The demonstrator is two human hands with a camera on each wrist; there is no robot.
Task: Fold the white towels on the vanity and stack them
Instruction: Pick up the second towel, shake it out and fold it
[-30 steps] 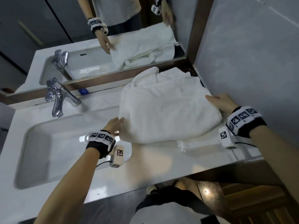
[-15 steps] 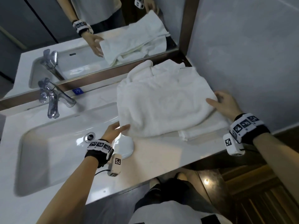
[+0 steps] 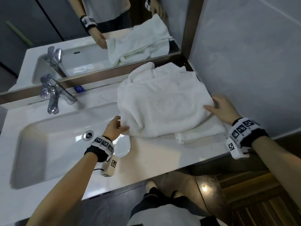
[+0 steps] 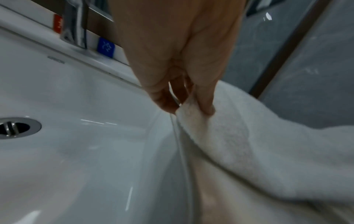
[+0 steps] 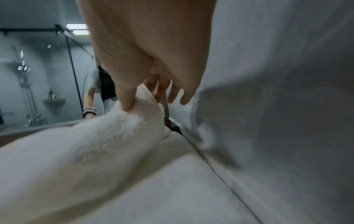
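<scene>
Head view: left hand (image 3: 114, 127) and right hand (image 3: 219, 107) pinch opposite edges of bath towel (image 3: 162, 108) beside sink (image 3: 48, 144), evidently keeping it taut for folding.

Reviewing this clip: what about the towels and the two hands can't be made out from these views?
- Head view: the top towel covers most of the folded towel beneath; its layers cannot be counted.
- Left wrist view: the left hand pinches the towel's edge; the palm hides most fingers, and the view is blurred.
- Right wrist view: the right hand pinches towel; the fingers beneath are partly hidden by cloth.
</scene>
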